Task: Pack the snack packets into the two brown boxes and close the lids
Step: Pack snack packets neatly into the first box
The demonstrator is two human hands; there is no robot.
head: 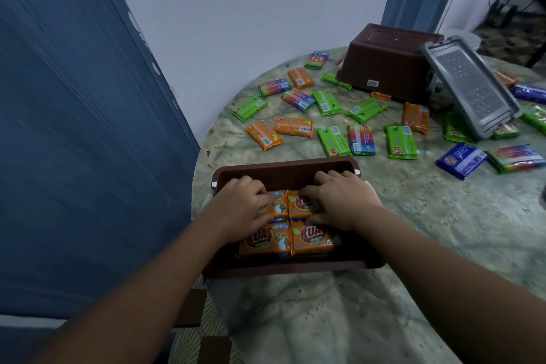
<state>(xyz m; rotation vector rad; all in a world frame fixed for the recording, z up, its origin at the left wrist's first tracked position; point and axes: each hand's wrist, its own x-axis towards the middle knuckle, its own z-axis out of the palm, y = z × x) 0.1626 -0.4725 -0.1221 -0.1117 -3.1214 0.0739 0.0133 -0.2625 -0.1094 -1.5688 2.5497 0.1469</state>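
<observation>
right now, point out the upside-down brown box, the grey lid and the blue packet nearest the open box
upside-down brown box (390, 59), head view, on its upturned base
grey lid (472, 83), head view, on its perforated middle panel
blue packet (461, 160), head view, on its wrapper's middle

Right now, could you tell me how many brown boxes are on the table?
2: one open brown box under both hands, holding orange packets; one upturned brown box at the far side. None seems hidden.
</observation>
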